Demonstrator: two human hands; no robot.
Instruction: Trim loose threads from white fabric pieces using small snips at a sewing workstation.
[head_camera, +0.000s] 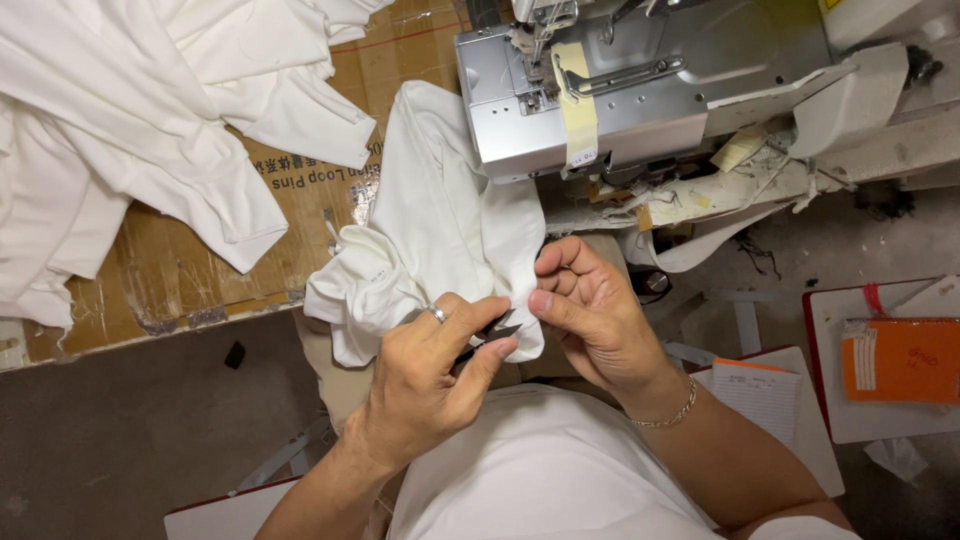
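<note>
Just below the sewing machine (640, 90), the left hand (425, 385) gripped small snips (490, 335) while the right hand (590, 315) pinched the white garment (430, 230). So close to the pinching fingers (545, 300), the blades risked nicking cloth or skin.

Looking down from my end, the white garment piece (440, 220) is soft matt cloth, smooth knit by the look of it, same as the white fabric pile (130, 130). Under that sits brown corrugated cardboard (190, 270), scuffed and dull, with shiny tape strips. The grey sewing machine bed (640, 90) is brushed metal, slightly glossy, with a strip of matt cream masking tape (577, 100). The small dark snips (490, 335) look like metal, the orange notebook (900, 358) like matt paper.
</note>
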